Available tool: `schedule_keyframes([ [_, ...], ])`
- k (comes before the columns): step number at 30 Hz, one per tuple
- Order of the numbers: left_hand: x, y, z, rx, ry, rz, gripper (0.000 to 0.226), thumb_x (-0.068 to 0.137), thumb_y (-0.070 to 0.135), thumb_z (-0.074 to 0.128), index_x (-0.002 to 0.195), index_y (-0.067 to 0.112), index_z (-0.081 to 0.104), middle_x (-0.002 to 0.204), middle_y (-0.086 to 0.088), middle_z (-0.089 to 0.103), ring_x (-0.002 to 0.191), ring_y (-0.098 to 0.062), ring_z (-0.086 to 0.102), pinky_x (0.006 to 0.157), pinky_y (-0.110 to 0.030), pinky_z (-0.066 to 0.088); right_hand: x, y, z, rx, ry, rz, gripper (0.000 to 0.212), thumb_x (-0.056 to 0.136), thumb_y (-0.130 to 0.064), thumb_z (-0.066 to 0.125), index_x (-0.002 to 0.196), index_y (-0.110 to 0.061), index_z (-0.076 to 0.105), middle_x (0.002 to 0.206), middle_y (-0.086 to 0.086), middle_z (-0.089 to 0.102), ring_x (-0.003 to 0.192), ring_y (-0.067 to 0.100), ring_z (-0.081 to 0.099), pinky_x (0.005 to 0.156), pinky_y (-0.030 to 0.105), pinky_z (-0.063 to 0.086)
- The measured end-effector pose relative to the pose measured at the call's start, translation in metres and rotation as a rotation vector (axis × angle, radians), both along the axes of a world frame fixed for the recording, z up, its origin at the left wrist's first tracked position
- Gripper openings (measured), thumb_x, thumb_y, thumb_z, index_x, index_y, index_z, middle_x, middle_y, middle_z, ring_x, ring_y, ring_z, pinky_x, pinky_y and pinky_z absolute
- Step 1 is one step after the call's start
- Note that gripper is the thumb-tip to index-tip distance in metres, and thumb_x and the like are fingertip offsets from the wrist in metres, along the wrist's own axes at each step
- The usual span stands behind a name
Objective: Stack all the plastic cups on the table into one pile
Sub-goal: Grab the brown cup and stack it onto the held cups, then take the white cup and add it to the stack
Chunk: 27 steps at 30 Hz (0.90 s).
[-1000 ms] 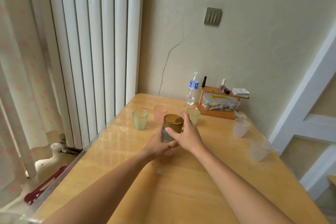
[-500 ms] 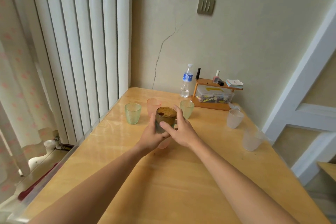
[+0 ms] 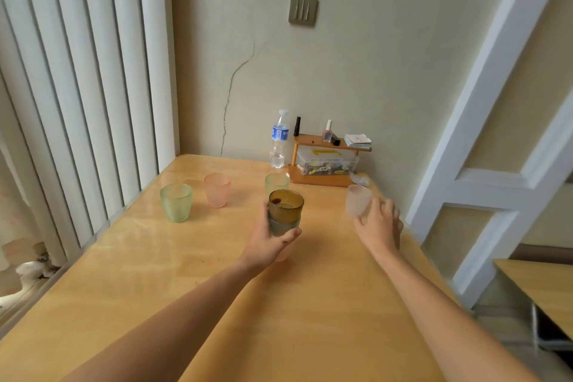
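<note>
On the wooden table my left hand is shut on a pile of nested cups, brown on top, grey-blue under it, pink at the bottom. My right hand is off to the right with fingers spread. Its thumb is at the lower side of a frosted white cup. A green cup, a pink cup and a pale green cup stand farther back. A second frosted cup seen earlier is hidden by my right hand.
At the back by the wall stand a water bottle and a small wooden shelf holding a clear plastic box and small bottles. White vertical slats run along the table's left edge. The right edge drops off beside a white door frame.
My right hand has left the brown cup and moved right to the frosted white cup. My left hand still holds the pile. The view has turned slightly right.
</note>
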<state>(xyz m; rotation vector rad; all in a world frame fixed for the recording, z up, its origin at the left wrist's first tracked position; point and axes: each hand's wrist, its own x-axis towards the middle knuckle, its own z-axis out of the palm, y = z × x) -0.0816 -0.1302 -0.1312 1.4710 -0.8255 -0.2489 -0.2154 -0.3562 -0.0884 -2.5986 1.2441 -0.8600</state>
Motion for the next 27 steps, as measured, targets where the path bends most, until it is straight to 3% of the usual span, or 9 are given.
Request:
schedule_keyframes([
  [4, -0.004, -0.018, -0.008, -0.011, -0.003, 0.021, 0.076, 0.083, 0.032, 0.087, 0.145, 0.03, 0.042, 0.137, -0.002, 0.063, 0.126, -0.017, 0.063, 0.112, -0.036, 0.05, -0.022, -0.029, -0.017, 0.102, 0.027, -0.083, 0.073, 0.084, -0.048, 0.074, 0.136, -0.006, 0.045, 0.143, 0.02, 0.041, 0.133, 0.039, 0.038, 0.101, 0.049, 0.044],
  [6, -0.001, -0.018, -0.011, -0.007, -0.018, 0.015, 0.074, 0.084, 0.029, 0.087, 0.144, 0.028, 0.043, 0.134, -0.001, 0.066, 0.124, -0.017, 0.064, 0.11, -0.033, 0.05, -0.027, -0.039, -0.027, 0.204, 0.034, -0.043, 0.078, 0.086, -0.046, 0.074, 0.143, -0.007, 0.037, 0.146, 0.019, 0.039, 0.133, 0.039, 0.042, 0.097, 0.047, 0.048],
  [11, 0.002, -0.013, -0.008, 0.023, -0.058, -0.021, 0.069, 0.088, 0.021, 0.086, 0.142, 0.028, 0.043, 0.131, 0.003, 0.067, 0.12, -0.007, 0.065, 0.103, -0.02, 0.049, -0.029, -0.047, -0.039, 0.216, -0.017, -0.013, 0.072, 0.088, -0.038, 0.073, 0.141, -0.007, 0.037, 0.141, 0.016, 0.041, 0.118, 0.039, 0.057, 0.083, 0.043, 0.052],
  [18, 0.002, -0.008, -0.005, 0.034, -0.067, -0.045, 0.073, 0.087, 0.021, 0.086, 0.144, 0.028, 0.042, 0.136, 0.0, 0.066, 0.127, -0.015, 0.064, 0.111, -0.03, 0.05, -0.021, -0.032, -0.025, 0.248, -0.101, -0.028, 0.07, 0.082, -0.035, 0.079, 0.133, -0.004, 0.043, 0.134, 0.017, 0.046, 0.118, 0.04, 0.058, 0.085, 0.04, 0.049],
  [23, 0.003, -0.006, -0.001, 0.05, -0.067, -0.058, 0.079, 0.084, 0.021, 0.089, 0.145, 0.03, 0.041, 0.139, 0.0, 0.065, 0.13, -0.016, 0.063, 0.113, -0.031, 0.05, 0.003, 0.014, 0.017, 0.21, -0.232, 0.212, 0.07, 0.082, -0.033, 0.081, 0.138, -0.01, 0.045, 0.139, 0.014, 0.047, 0.121, 0.034, 0.055, 0.085, 0.032, 0.041],
  [27, 0.004, -0.005, 0.002, 0.065, -0.069, -0.071, 0.082, 0.083, 0.022, 0.091, 0.147, 0.028, 0.04, 0.14, 0.0, 0.064, 0.131, -0.015, 0.063, 0.109, -0.022, 0.05, 0.021, 0.053, 0.065, 0.145, -0.316, 0.416, 0.072, 0.082, -0.039, 0.08, 0.141, -0.016, 0.046, 0.142, 0.007, 0.048, 0.126, 0.024, 0.051, 0.091, 0.028, 0.04],
])
